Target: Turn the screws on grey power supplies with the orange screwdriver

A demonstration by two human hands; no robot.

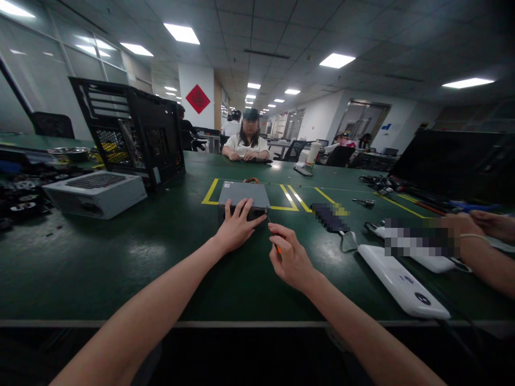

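Observation:
A grey metal box (243,194), like a computer power supply, lies on the dark green table (120,257) inside a yellow taped outline. My left hand (236,225) rests on its near edge with the fingers spread flat. Just to the right, my right hand (290,257) is closed around a small screwdriver with an orange handle (278,248), its thin shaft pointing at the box's near right corner.
An open black computer case (132,128) and another grey power supply (94,192) stand at left. A white device with a cable (402,279) lies at right, beside another person's forearms (483,241). A person sits across the table (246,142).

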